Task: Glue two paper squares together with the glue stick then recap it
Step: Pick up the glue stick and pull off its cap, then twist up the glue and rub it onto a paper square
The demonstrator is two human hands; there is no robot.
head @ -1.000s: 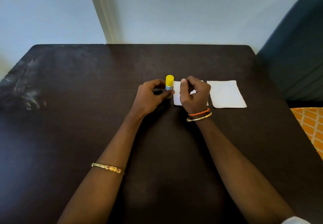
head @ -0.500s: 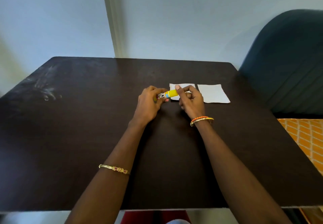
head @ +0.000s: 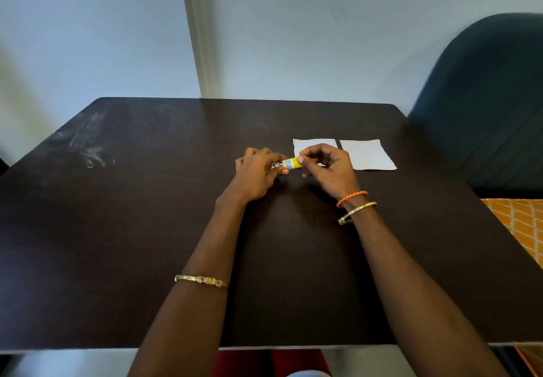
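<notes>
Above the dark table (head: pixel 147 259), the yellow glue stick (head: pixel 288 164) lies level, its barrel gripped by the left hand (head: pixel 255 175) while the right hand (head: pixel 326 168) pinches its cap end. Uncapping looks underway; gluing and recapping remain. Beyond, two white paper squares (head: pixel 367 154) lie flat, side by side, unjoined.

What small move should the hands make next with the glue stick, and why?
Probably pull the cap off: the left hand grips the glue stick lying sideways, the right hand pinches its yellow end, and both paper squares lie apart.
</notes>
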